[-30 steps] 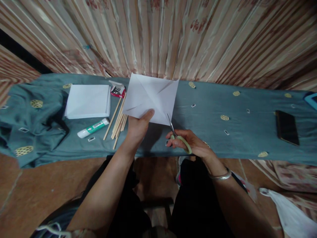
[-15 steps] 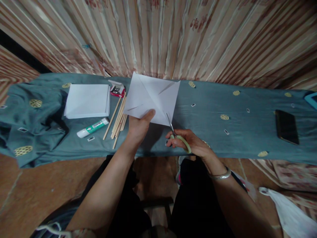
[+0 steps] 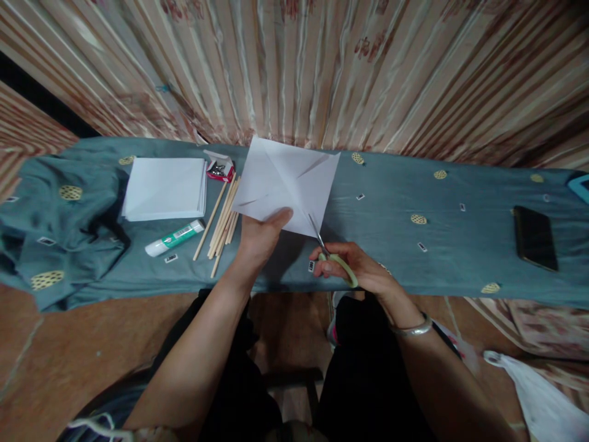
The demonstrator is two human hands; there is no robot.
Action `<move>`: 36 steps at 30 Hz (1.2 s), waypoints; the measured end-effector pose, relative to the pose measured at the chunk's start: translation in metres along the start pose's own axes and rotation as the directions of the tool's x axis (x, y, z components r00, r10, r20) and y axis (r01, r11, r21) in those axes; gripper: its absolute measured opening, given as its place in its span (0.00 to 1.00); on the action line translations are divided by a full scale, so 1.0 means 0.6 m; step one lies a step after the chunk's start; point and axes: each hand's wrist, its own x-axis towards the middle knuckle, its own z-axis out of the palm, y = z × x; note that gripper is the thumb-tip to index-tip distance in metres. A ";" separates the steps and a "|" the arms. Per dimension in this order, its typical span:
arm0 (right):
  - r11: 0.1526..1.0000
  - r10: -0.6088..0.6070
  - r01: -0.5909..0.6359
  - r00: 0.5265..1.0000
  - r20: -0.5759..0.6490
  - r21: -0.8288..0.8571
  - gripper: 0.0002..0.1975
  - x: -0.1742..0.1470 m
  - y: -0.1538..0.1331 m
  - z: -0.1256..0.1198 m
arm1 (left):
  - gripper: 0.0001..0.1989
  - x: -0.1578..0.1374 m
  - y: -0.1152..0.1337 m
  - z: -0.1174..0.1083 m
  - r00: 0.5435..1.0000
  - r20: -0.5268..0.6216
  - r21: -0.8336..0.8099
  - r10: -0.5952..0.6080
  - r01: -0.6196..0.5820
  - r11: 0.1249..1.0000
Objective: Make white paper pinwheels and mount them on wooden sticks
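My left hand (image 3: 263, 236) pinches the near edge of a white sheet of paper (image 3: 280, 172), thumb on top and fingers hidden underneath. The sheet is roughly square, with diagonal creases and slits running in from its corners. In my right hand (image 3: 350, 261) is a pair of scissors (image 3: 339, 267) with pale green handles. Its blades lie at the near right corner of the paper, along the diagonal; how far apart they are I cannot tell. The sheet is held above the cloth and casts a shadow below.
Left of the paper lie several thin wooden sticks (image 3: 223, 224), a small red and white box (image 3: 219, 167) of metal pieces, a stack of white paper (image 3: 165, 188) and a glue stick (image 3: 175, 238). A black phone (image 3: 535, 238) rests on the green cloth (image 3: 391, 190) at right. A striped curtain (image 3: 294, 67) hangs behind.
The whole view has shifted slightly. Both hands keep their hold, and the scissors stay at the near right corner of the paper with little visible movement.
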 end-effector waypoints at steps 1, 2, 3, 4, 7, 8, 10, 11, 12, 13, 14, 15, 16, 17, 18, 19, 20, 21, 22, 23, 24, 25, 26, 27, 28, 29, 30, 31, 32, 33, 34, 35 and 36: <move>1.000 0.009 -0.009 1.000 0.004 0.013 0.21 0.000 -0.001 0.000 | 0.35 0.000 -0.001 0.000 1.000 -0.004 0.003 -0.002 0.002 1.000; 0.999 0.017 -0.017 1.000 0.005 0.029 0.21 -0.001 -0.003 0.000 | 0.36 0.000 -0.001 -0.001 1.000 -0.005 0.008 -0.006 0.006 1.000; 0.999 0.023 -0.023 1.000 0.003 0.045 0.21 -0.001 -0.004 0.001 | 0.36 -0.001 0.000 -0.001 1.000 -0.005 0.012 -0.009 0.009 1.000; 0.998 0.027 -0.026 1.000 0.000 0.059 0.21 -0.001 -0.006 0.001 | 0.36 -0.001 0.001 -0.002 1.000 -0.002 0.014 -0.009 0.009 1.000; 0.996 0.038 -0.037 0.999 -0.011 0.085 0.21 0.000 -0.008 0.003 | 0.35 0.000 0.004 -0.004 1.000 0.016 0.024 0.005 -0.005 1.000; 0.995 0.045 -0.044 0.999 -0.009 0.091 0.21 0.000 -0.008 0.003 | 0.34 0.000 0.004 -0.004 1.000 0.023 0.029 0.013 -0.013 0.999; 0.992 0.063 -0.062 0.998 -0.003 0.109 0.21 0.001 -0.007 0.004 | 0.32 0.001 0.004 -0.006 0.999 0.031 0.031 0.028 -0.029 0.999; 0.990 0.071 -0.070 0.997 -0.004 0.119 0.21 0.001 -0.007 0.005 | 0.32 0.002 0.003 -0.006 0.999 0.031 0.030 0.032 -0.033 0.999; 0.989 0.080 -0.078 0.997 -0.008 0.129 0.21 0.002 -0.007 0.005 | 0.32 0.002 0.002 -0.006 0.999 0.030 0.028 0.033 -0.033 0.999; 0.987 0.087 -0.084 0.996 -0.016 0.137 0.21 0.002 -0.006 0.006 | 0.33 0.003 0.002 -0.006 0.999 0.026 0.026 0.033 -0.033 0.999; 0.986 0.094 -0.089 0.995 -0.023 0.143 0.21 0.002 -0.006 0.006 | 0.34 0.003 0.001 -0.006 0.999 0.023 0.025 0.031 -0.032 0.999; 0.984 0.102 -0.097 0.994 -0.026 0.147 0.21 0.002 -0.006 0.006 | 0.34 0.002 0.001 -0.006 0.999 0.020 0.023 0.030 -0.030 0.999; 0.983 0.111 -0.106 0.993 -0.026 0.151 0.21 0.002 -0.006 0.006 | 0.35 0.002 0.002 -0.006 0.999 0.019 0.021 0.030 -0.030 0.999; 0.981 0.122 -0.117 0.992 -0.023 0.155 0.21 0.002 -0.006 0.006 | 0.36 0.002 0.003 -0.006 0.999 0.016 0.019 0.032 -0.032 0.999; 0.979 0.132 -0.127 0.991 -0.019 0.162 0.21 0.002 -0.006 0.006 | 0.36 0.001 0.004 -0.006 0.999 0.012 0.019 0.034 -0.034 0.999; 0.976 0.141 -0.136 0.990 -0.014 0.170 0.22 0.002 -0.006 0.006 | 0.36 0.000 0.006 -0.006 1.000 0.006 0.025 0.031 -0.031 0.999; 0.974 0.148 -0.143 0.989 -0.013 0.177 0.22 0.002 -0.005 0.006 | 0.37 -0.001 0.008 -0.006 1.000 0.000 0.035 0.024 -0.024 0.999; 0.972 0.151 -0.146 0.988 -0.013 0.182 0.22 0.003 -0.005 0.006 | 0.37 -0.001 0.010 -0.006 1.000 -0.006 0.045 0.018 -0.018 0.999; 0.972 0.153 -0.147 0.988 -0.015 0.185 0.22 0.003 -0.005 0.006 | 0.37 -0.002 0.011 -0.006 1.000 -0.013 0.056 0.016 -0.015 0.998; 0.971 0.154 -0.148 0.988 -0.017 0.186 0.23 0.003 -0.005 0.006 | 0.36 -0.002 0.013 -0.006 1.000 -0.016 0.068 0.019 -0.017 0.998; 0.971 0.158 -0.152 0.987 -0.019 0.185 0.23 0.003 -0.005 0.006 | 0.35 -0.002 0.014 -0.006 1.000 -0.017 0.087 0.025 -0.024 0.996; 0.971 0.164 -0.158 0.986 -0.018 0.181 0.23 0.004 -0.006 0.006 | 0.33 -0.003 0.014 -0.006 0.999 -0.018 0.115 0.038 -0.036 0.993; 0.970 0.171 -0.166 0.985 -0.016 0.175 0.24 0.004 -0.007 0.006 | 0.31 -0.002 0.015 -0.007 0.998 -0.021 0.150 0.054 -0.051 0.987; 0.970 0.182 -0.177 0.983 -0.013 0.168 0.24 0.004 -0.008 0.005 | 0.29 -0.002 0.015 -0.007 0.997 -0.022 0.187 0.071 -0.066 0.980; 0.969 0.191 -0.186 0.982 -0.013 0.161 0.25 0.004 -0.009 0.005 | 0.28 -0.002 0.015 -0.007 0.996 -0.023 0.222 0.088 -0.081 0.972; 0.969 0.199 -0.194 0.980 -0.013 0.155 0.25 0.004 -0.009 0.005 | 0.26 -0.001 0.015 -0.008 0.994 -0.021 0.247 0.103 -0.095 0.964; 0.968 0.205 -0.201 0.979 -0.015 0.151 0.25 0.004 -0.010 0.005 | 0.25 0.000 0.014 -0.008 0.993 -0.019 0.257 0.117 -0.108 0.960; 0.967 0.210 -0.205 0.978 -0.018 0.149 0.26 0.004 -0.010 0.005 | 0.25 0.001 0.013 -0.009 0.992 -0.013 0.255 0.125 -0.117 0.960; 0.967 0.214 -0.209 0.977 -0.021 0.149 0.26 0.004 -0.009 0.005 | 0.25 0.002 0.012 -0.009 0.992 -0.007 0.244 0.128 -0.123 0.962; 0.966 0.217 -0.211 0.976 -0.026 0.148 0.26 0.005 -0.009 0.005 | 0.25 0.003 0.010 -0.010 0.992 -0.001 0.233 0.129 -0.125 0.964; 0.966 0.219 -0.212 0.975 -0.031 0.148 0.26 0.005 -0.008 0.005 | 0.25 0.004 0.009 -0.010 0.992 0.002 0.225 0.129 -0.126 0.966; 0.966 0.221 -0.214 0.975 -0.034 0.147 0.26 0.005 -0.008 0.005 | 0.25 0.004 0.009 -0.010 0.991 0.004 0.223 0.130 -0.128 0.966; 0.966 0.220 -0.213 0.975 -0.038 0.146 0.27 0.005 -0.007 0.006 | 0.25 0.005 0.009 -0.010 0.991 0.004 0.224 0.133 -0.131 0.966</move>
